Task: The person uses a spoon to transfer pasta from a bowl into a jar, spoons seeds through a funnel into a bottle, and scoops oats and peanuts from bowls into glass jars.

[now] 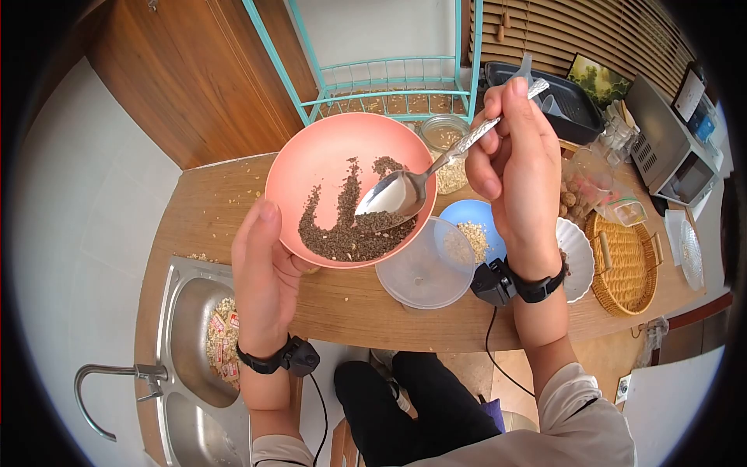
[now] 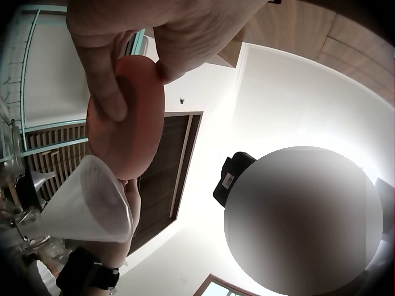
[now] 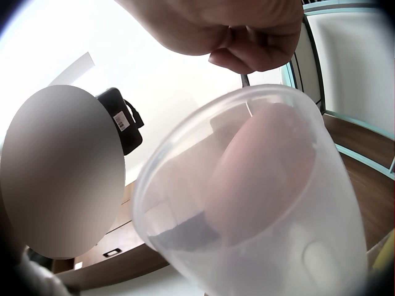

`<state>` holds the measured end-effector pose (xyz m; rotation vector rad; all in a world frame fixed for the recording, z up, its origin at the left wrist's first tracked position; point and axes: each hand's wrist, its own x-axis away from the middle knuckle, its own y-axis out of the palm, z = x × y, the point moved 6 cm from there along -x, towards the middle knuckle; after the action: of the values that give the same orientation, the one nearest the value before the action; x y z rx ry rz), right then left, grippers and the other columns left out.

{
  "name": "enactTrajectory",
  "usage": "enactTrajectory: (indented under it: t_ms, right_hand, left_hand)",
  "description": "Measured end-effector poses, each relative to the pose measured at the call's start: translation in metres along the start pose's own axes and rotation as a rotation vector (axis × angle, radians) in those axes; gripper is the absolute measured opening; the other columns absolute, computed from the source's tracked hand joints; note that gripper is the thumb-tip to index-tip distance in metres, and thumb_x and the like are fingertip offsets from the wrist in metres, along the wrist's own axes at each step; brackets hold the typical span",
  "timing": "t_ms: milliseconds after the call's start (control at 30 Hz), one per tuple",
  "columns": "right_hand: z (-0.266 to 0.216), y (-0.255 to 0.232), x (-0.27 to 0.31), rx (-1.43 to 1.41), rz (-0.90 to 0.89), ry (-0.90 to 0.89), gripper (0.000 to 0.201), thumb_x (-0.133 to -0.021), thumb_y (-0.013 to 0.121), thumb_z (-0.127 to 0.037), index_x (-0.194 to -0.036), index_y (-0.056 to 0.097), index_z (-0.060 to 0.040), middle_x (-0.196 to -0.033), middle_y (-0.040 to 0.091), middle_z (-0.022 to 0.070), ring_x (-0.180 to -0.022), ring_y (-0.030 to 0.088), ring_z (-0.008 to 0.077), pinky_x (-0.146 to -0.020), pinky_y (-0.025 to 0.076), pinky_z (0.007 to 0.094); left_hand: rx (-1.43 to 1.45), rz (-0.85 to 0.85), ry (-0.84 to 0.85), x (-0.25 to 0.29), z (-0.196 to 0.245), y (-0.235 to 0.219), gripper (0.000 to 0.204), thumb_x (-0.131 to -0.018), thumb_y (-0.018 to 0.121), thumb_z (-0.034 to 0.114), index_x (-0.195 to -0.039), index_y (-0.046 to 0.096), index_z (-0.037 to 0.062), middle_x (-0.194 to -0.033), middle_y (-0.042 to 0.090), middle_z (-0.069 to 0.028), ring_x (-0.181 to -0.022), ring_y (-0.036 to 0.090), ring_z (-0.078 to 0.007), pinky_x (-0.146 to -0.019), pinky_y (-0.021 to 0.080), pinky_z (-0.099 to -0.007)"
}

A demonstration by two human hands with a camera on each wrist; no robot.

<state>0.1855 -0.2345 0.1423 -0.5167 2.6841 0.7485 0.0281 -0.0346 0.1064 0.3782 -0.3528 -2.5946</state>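
Note:
My left hand (image 1: 264, 272) grips the edge of a pink bowl (image 1: 311, 167), thumb on the rim, tilting it toward me. Dark brown granules (image 1: 342, 237) lie in the bowl's lower part. My right hand (image 1: 523, 167) pinches the handle of a metal spoon (image 1: 397, 194), whose tip touches the granules. Below the bowl's right side stands a translucent plastic container (image 1: 424, 272). In the left wrist view, the left fingers hold the bowl (image 2: 133, 123) from beneath. In the right wrist view, the container (image 3: 296, 246) covers part of the bowl; the right hand (image 3: 241, 31) is above.
A blue plate with oats (image 1: 472, 237), a glass jar (image 1: 445, 136), a white fluted dish (image 1: 574, 257) and a wicker basket (image 1: 622, 261) stand on the counter (image 1: 334, 311). The sink (image 1: 183, 311) is at left, a turquoise rack (image 1: 389, 62) behind, and a microwave (image 1: 669, 148) at right.

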Motion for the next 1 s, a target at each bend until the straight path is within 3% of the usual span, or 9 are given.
enactTrajectory:
  t_ms: [167,267,333,433,533,1000]
  right_hand:
    - [0.006,-0.005,-0.007,-0.076,-0.010,0.035,0.033,-0.106,0.042,-0.039,-0.089,0.051,-0.0116,-0.063,0.043,-0.0045,-0.038,0.032,0.0044,-0.036,0.021,0.0207]
    - [0.008,-0.007,-0.009,-0.126,-0.027,0.069,0.039,-0.104,0.045,-0.044,-0.088,0.052,-0.0088,-0.065,0.044,-0.0020,-0.041,0.035,0.0048,-0.037,0.023,0.0213]
    - [0.009,-0.009,-0.011,-0.171,-0.025,0.090,0.038,-0.105,0.044,-0.042,-0.087,0.051,-0.0089,-0.064,0.043,-0.0025,-0.041,0.035,0.0051,-0.038,0.024,0.0214]
    - [0.011,-0.011,-0.013,-0.244,-0.031,0.109,0.037,-0.105,0.043,-0.040,-0.087,0.050,-0.0089,-0.063,0.042,-0.0029,-0.040,0.034,0.0055,-0.038,0.024,0.0217]
    - [0.012,-0.012,-0.014,-0.272,-0.052,0.142,0.036,-0.105,0.042,-0.039,-0.086,0.050,-0.0096,-0.063,0.040,-0.0034,-0.040,0.034,0.0057,-0.037,0.024,0.0221]
    - [0.013,-0.013,-0.013,-0.115,-0.037,0.123,0.038,-0.104,0.044,-0.039,-0.078,0.047,-0.0128,-0.055,0.031,-0.0064,-0.038,0.026,0.0048,-0.036,0.019,0.0219]
  left_hand:
    - [-0.016,-0.009,0.003,-0.001,-0.001,0.001,0.048,-0.102,0.048,0.034,-0.131,0.052,-0.0042,-0.124,0.064,-0.0150,-0.109,0.066,-0.0183,-0.091,0.057,-0.0320]
    - [-0.003,-0.015,-0.006,-0.003,-0.002,0.000,0.048,-0.102,0.048,0.034,-0.130,0.052,-0.0050,-0.122,0.064,-0.0158,-0.107,0.067,-0.0189,-0.089,0.058,-0.0314]
    - [-0.008,0.012,-0.005,-0.005,-0.004,-0.002,0.043,-0.102,0.048,0.032,-0.123,0.052,-0.0053,-0.110,0.067,-0.0133,-0.091,0.070,-0.0161,-0.077,0.061,-0.0285]
    - [-0.039,0.011,0.001,-0.008,-0.005,-0.004,0.042,-0.102,0.048,0.032,-0.122,0.053,-0.0051,-0.109,0.067,-0.0141,-0.090,0.071,-0.0171,-0.075,0.062,-0.0289]
    - [-0.043,0.000,0.011,-0.011,-0.004,-0.008,0.048,-0.102,0.046,0.032,-0.130,0.049,-0.0079,-0.119,0.065,-0.0182,-0.101,0.070,-0.0221,-0.083,0.063,-0.0361]
    - [0.010,0.040,0.067,-0.010,0.006,-0.013,0.046,-0.102,0.047,0.032,-0.129,0.049,-0.0051,-0.119,0.064,-0.0193,-0.102,0.069,-0.0230,-0.083,0.063,-0.0338]
